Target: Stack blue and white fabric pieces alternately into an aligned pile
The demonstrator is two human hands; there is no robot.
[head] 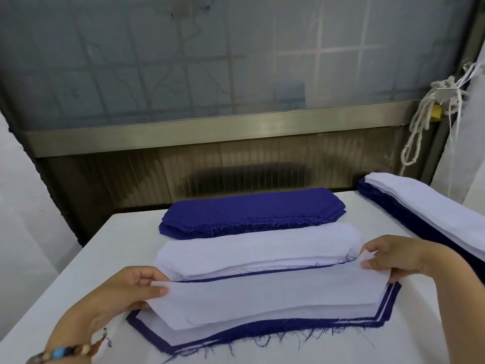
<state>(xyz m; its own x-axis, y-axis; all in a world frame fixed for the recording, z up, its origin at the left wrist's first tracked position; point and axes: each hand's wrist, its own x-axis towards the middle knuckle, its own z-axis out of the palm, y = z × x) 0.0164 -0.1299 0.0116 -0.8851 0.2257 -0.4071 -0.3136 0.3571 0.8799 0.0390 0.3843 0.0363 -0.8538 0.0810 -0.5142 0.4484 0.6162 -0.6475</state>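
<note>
White fabric piece (262, 295), angled ends, pinched by left hand (126, 292), right hand (401, 258).

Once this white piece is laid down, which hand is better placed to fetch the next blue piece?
Right, narrowly. The right hand pinches the white piece farther up the table, nearer the blue stack; the left hand sits closer to the near edge.
</note>
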